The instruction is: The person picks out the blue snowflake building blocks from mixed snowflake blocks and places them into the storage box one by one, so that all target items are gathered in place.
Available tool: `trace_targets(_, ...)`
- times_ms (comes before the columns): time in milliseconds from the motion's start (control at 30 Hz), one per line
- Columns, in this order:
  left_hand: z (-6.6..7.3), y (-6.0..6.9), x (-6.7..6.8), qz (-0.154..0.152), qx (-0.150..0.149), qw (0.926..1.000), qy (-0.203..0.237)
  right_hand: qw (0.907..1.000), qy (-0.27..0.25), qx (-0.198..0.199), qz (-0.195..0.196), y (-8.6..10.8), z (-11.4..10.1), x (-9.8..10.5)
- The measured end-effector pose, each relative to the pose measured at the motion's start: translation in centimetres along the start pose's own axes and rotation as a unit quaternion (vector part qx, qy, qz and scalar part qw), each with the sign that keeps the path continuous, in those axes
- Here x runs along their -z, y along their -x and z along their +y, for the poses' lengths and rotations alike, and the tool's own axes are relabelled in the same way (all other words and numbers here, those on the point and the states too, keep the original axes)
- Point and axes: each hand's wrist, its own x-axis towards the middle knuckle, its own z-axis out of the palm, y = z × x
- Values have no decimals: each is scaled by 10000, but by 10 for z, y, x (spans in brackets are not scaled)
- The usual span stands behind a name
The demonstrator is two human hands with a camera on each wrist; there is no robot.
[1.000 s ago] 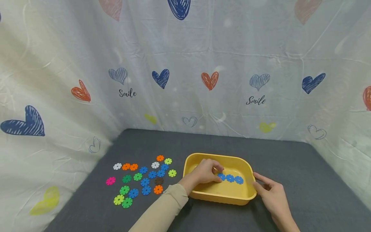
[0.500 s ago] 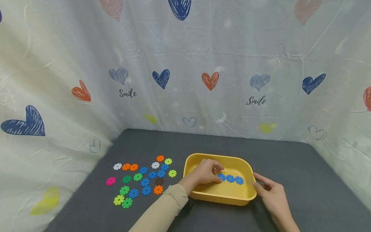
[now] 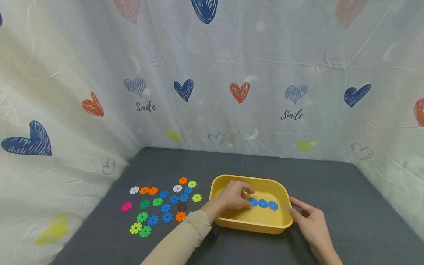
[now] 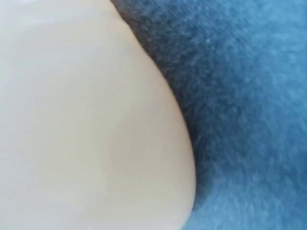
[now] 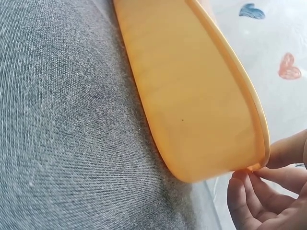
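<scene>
A yellow plastic basin stands on the dark cloth-covered table. Inside it, three blue notched discs lie in a row: a left one, a middle one and a right one. My left hand reaches over the basin's left side. Its thumb is at the edge of the left disc, while the index fingertip stands apart from it; the other fingers are partly hidden. With thumb and fingers, my right hand pinches the basin's right rim, also seen in the right wrist view. The left wrist view shows mostly skin and cloth.
Left of the basin, loose notched discs are spread over the table, among them a pink disc, a brown disc and a white disc. Behind the table hangs a curtain printed with hearts.
My left hand and forearm have shifted very slightly to the left. The right hand, the basin and the discs stay where they were.
</scene>
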Motion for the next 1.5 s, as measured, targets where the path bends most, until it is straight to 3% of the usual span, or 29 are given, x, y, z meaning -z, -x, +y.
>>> trace_targets(200,2,14,19,2,-204,9995,-233,10000,15,-51,-13,0,2,0)
trace_targets(400,0,33,42,269,-370,9988,-198,10000,65,-10,25,0,2,-1)
trace_targets(667,5,67,61,884,-436,9950,160,10000,67,-17,-5,0,1,1)
trace_targets(833,5,93,76,1317,-541,9882,569,9999,111,-16,21,1,-1,0)
trace_targets(933,1,108,86,1551,-445,9844,697,10000,88,23,11,1,-1,0)
trace_targets(1100,-14,137,100,1848,-50,9792,833,10000,57,41,-35,2,-1,0)
trace_targets(1200,-31,157,107,1877,255,9774,940,10000,71,31,-41,2,-1,0)
trace_targets(1367,-71,186,121,1684,806,9759,1128,9999,66,1,-88,2,-1,0)
trace_targets(1500,-96,200,132,1233,892,9798,1299,9999,66,13,-131,2,-1,1)
